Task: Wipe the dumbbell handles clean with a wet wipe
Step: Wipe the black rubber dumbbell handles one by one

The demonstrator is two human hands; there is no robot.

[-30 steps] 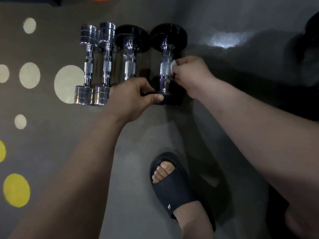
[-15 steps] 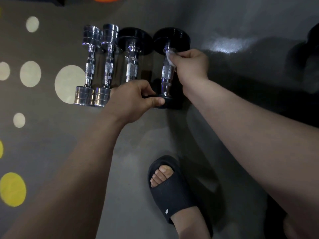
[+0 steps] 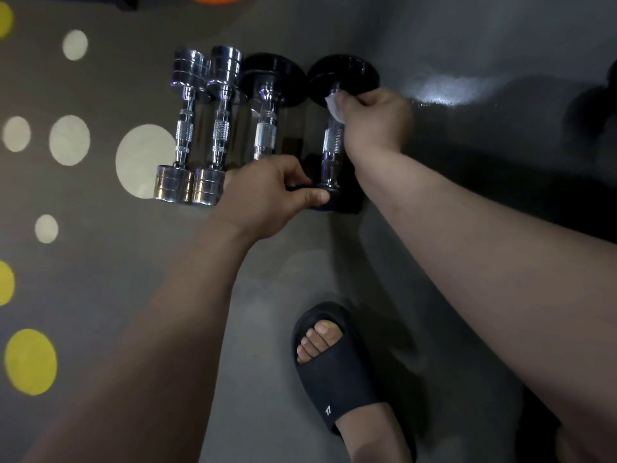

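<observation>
Several dumbbells lie side by side on the grey floor. The rightmost one has black weights and a chrome handle. My right hand pinches a white wet wipe against the far end of that handle, just under the far black weight. My left hand grips the near black weight of the same dumbbell, thumb across its front. A second black-weighted dumbbell lies just left of it, its near end hidden by my left hand.
Two all-chrome dumbbells lie at the left of the row. My foot in a black slide sandal stands on the floor below. White and yellow dots mark the floor at left. A dark object sits at the right edge.
My right hand has slid the wipe along the handle from its knurled middle up to the far end by the black weight. My left hand has kept its grip.
</observation>
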